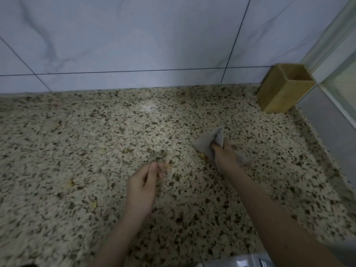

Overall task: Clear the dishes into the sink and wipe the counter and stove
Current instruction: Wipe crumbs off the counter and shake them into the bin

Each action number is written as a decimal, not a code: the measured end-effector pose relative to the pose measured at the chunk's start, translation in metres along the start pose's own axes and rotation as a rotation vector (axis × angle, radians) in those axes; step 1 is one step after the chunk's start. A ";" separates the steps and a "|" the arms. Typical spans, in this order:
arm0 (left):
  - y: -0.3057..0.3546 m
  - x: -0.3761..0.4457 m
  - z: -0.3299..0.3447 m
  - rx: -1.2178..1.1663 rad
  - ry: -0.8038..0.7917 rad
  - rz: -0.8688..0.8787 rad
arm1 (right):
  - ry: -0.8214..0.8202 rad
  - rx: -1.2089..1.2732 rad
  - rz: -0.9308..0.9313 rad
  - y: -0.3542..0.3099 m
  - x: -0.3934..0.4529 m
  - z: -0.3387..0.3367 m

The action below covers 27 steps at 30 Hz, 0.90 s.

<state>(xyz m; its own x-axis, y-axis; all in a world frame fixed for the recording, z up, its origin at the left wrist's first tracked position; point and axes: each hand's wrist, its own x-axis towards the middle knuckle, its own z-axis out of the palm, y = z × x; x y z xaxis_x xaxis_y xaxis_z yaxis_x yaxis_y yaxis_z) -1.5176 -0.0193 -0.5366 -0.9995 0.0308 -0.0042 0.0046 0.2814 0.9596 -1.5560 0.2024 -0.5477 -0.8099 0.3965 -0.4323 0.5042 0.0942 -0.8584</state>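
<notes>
— While the right hand (226, 157) is out over the speckled beige-and-brown granite worktop (96, 143), what is it doing?

— Its fingers (213, 145) are curled round a crumpled pale grey wiping cloth (209, 142), holding it down on the stone. The cloth spreads out to the left of the knuckles and a bit of it shows on the right of the hand too.

— And the left hand (142, 186)?

— It sits nearer the middle of the worktop, well apart from the cloth. Thumb and fingertips are brought together in a pinch, but that spot is blurred, so I cannot tell whether anything is between them.

— Anything on the stone around them?

— A few small yellowish crumbs (201, 155), one just beside the lower left edge of the cloth, others scattered left of the left hand.

— What else stands there?

— An open-topped square box of light wood (277, 93), upright in the far right corner, against the white marble-look wall tiles (134, 41). At the bottom edge a white object (240, 262) shows partly; I cannot make out what it is.
</notes>
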 end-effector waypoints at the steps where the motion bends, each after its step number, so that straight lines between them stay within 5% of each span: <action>1: -0.002 -0.001 -0.007 -0.009 0.013 -0.002 | -0.010 -0.008 -0.013 0.002 -0.005 0.006; 18: -0.018 -0.006 -0.126 -0.027 0.102 -0.055 | 0.017 -0.064 -0.079 0.004 -0.060 0.118; 27: -0.038 -0.007 -0.152 -0.006 0.109 -0.084 | -0.100 -0.123 -0.098 0.001 -0.079 0.165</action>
<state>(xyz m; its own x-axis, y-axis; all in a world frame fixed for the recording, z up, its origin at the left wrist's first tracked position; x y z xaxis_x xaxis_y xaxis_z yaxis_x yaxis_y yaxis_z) -1.5153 -0.1760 -0.5299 -0.9937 -0.0973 -0.0546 -0.0794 0.2727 0.9588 -1.5412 0.0204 -0.5607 -0.8797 0.2876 -0.3786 0.4491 0.2413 -0.8602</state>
